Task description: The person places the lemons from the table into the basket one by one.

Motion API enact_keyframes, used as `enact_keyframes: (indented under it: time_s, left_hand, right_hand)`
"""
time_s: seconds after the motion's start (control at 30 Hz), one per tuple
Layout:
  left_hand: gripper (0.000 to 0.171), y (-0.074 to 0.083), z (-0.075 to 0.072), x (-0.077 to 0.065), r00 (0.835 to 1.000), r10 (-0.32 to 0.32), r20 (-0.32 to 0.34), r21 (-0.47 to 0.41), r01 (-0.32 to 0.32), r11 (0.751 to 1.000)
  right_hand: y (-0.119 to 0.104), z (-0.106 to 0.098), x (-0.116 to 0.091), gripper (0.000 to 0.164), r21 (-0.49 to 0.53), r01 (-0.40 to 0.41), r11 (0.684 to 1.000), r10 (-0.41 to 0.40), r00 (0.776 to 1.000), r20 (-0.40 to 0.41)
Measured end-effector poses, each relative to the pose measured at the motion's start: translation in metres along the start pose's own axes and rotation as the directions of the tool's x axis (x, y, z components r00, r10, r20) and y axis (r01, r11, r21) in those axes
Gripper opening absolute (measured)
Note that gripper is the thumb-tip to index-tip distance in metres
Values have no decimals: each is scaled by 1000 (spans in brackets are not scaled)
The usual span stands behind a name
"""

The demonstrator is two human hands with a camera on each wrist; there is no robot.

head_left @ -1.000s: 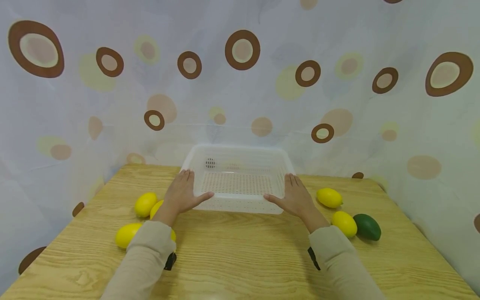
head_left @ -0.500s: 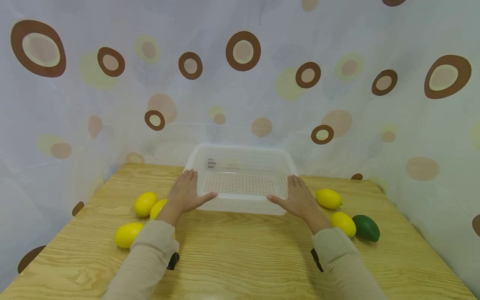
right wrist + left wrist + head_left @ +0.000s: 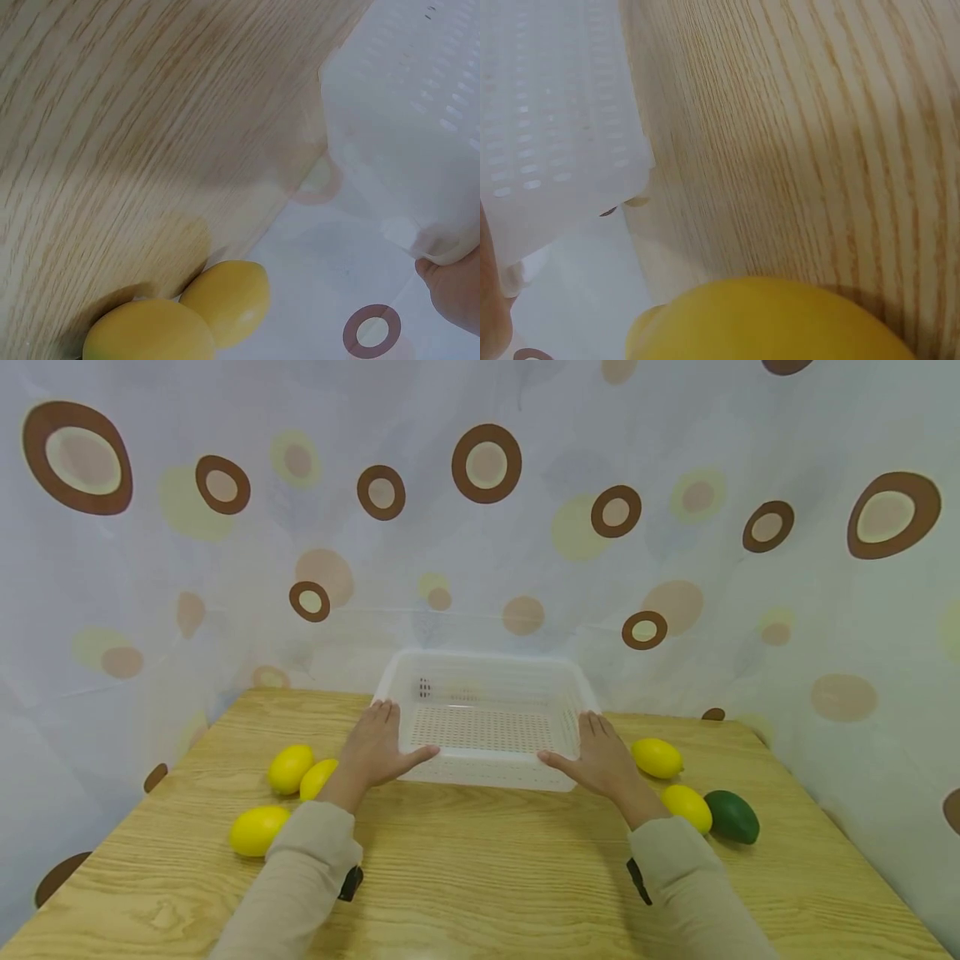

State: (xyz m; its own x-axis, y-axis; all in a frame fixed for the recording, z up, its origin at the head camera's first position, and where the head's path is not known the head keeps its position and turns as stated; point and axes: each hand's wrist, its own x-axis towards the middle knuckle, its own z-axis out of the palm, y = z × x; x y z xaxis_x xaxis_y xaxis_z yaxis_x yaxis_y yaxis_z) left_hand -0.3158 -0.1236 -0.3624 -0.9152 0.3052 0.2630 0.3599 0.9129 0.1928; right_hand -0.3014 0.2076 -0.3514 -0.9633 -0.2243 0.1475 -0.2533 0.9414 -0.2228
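Observation:
A white perforated plastic basket [image 3: 480,729] stands at the back of the wooden table, before the patterned curtain. My left hand [image 3: 372,745] grips its left rim near the front corner, thumb along the front edge. On the opposite side my right hand [image 3: 600,756] holds the right rim in the same way. In each wrist view, part of the hand shows at the basket's edge: left fingers [image 3: 489,300] and right fingers [image 3: 454,289]. No fruit shows inside the basket.
Yellow lemons [image 3: 291,769] lie by my left forearm, one partly hidden. To the right are two lemons [image 3: 657,758] and a dark green fruit [image 3: 732,817], shaped like a lemon or avocado. The curtain [image 3: 480,568] hangs right behind the table [image 3: 480,877].
Both hands and the basket have shifted slightly to the right together. The fruit has stayed in place, and the grip on the rim looks the same.

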Motion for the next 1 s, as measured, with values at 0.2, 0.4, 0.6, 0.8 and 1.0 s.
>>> enact_keyframes:
  time_s: [0.2,0.4,0.6,0.8,1.0]
  left_hand:
    - [96,1,2,0,1000,0,7,-4,0,1000]
    - [96,2,3,1,1000,3,-3,-3,-3,1000]
    - [96,3,3,1,1000,4,-6,3,-4,1000]
    - [95,5,1,-1,1000,1,-3,-9,-1,1000]
    - [96,6,2,-1,1000,2,-12,-7,-2,1000]
  right_hand:
    - [1,0,0,102,-5,3,1000,-3,1000,-5]
    - [2,-1,-2,100,-1,13,1000,-13,1000,-8]
    - [2,-2,-3,100,2,25,1000,-25,1000,-17]
    - [3,-2,-4,99,3,30,1000,-30,999,-17]
    - [4,-1,-4,101,19,25,1000,-25,1000,-3]
